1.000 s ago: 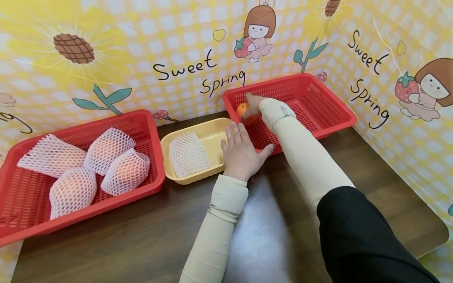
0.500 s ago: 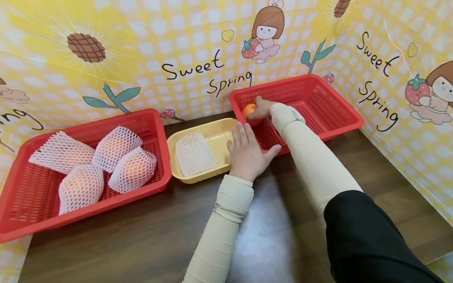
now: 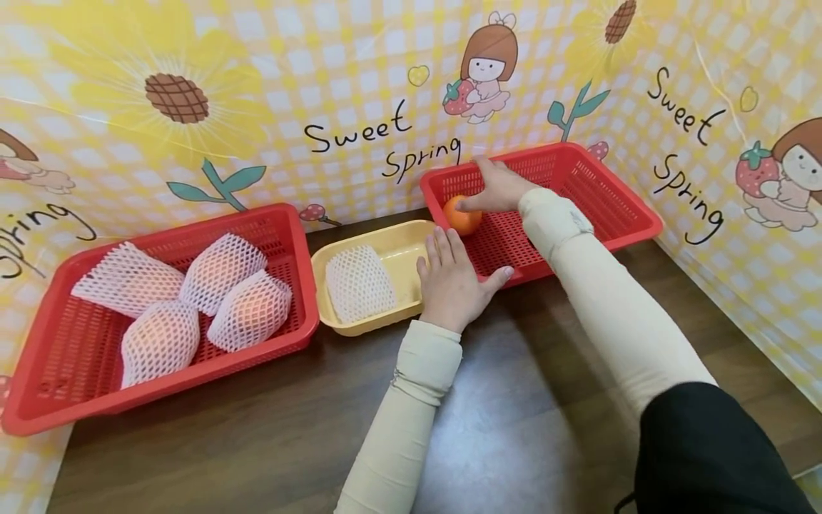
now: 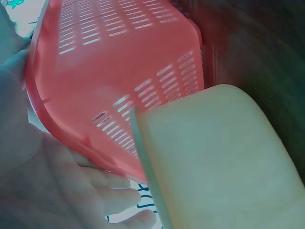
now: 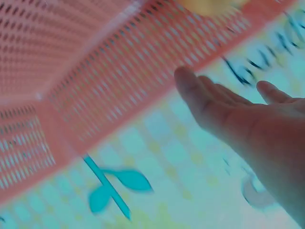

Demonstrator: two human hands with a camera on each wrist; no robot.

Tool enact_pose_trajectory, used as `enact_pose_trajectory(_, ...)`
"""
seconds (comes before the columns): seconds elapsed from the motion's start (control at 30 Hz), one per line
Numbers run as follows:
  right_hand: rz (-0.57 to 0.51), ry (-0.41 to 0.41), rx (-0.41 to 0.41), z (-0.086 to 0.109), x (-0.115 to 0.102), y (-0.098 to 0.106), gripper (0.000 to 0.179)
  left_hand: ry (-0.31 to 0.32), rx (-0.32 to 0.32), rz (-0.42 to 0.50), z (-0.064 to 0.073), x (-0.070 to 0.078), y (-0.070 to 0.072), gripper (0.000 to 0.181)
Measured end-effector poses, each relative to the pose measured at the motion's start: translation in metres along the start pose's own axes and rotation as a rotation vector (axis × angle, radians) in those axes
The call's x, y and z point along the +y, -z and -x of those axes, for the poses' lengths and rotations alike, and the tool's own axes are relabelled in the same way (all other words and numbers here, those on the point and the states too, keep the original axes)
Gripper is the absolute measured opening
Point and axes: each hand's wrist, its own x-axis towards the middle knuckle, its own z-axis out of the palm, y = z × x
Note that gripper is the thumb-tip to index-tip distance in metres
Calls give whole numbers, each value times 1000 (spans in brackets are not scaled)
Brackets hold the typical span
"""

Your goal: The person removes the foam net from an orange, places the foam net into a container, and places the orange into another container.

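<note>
An orange (image 3: 464, 216) lies bare at the left end of the right-hand red basket (image 3: 574, 148). Over that basket my right hand (image 3: 504, 187) hovers with fingers spread, its thumb overlapping the orange in the head view. In the right wrist view the right hand (image 5: 248, 121) shows straight fingers, apart from the fruit (image 5: 209, 5) at the top edge. My left hand (image 3: 452, 285) lies with straight fingers along the basket's near left corner, beside the yellow tray (image 3: 411, 285). The left wrist view has the left palm (image 4: 62, 186) at the basket's rim. A white foam net (image 3: 361, 283) lies in the tray.
Another red basket (image 3: 212, 373) stands on the left with several fruits in white foam nets (image 3: 160, 335). All three containers stand on a dark wooden table (image 3: 257, 435), in front of a yellow checked cloth backdrop (image 3: 359, 64).
My right hand has come off the orange, its fingers opening as it moved up and right. The orange stays in the basket. The left hand keeps its place.
</note>
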Motion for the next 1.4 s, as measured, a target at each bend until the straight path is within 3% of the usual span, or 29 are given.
enact_pose_trajectory(0.17,2,118,157,56,-3,5,110,-10,17,14,2,-5,2,113)
enact_pose_trajectory(0.33,47,231,303,96,5,-15,112,-34,22,3,4,-22,9,112)
enact_pose_trajectory(0.53,95,311,352,119,8,-46,114,-83,15,-25,21,-49,34,110)
enact_pose_trajectory(0.83,112,395,395,126,-11,-69,116,-160,81,-128,58,-99,69,108)
enact_pose_trajectory(1.03,95,483,378,117,-47,-87,115,-72,58,-171,71,-144,102,104)
enact_pose_trajectory(1.27,84,560,289,101,-107,-116,113,119,1,-128,75,-206,141,89)
enact_pose_trajectory(1.4,96,567,215,91,-144,-138,106,241,-71,-120,80,-237,157,83)
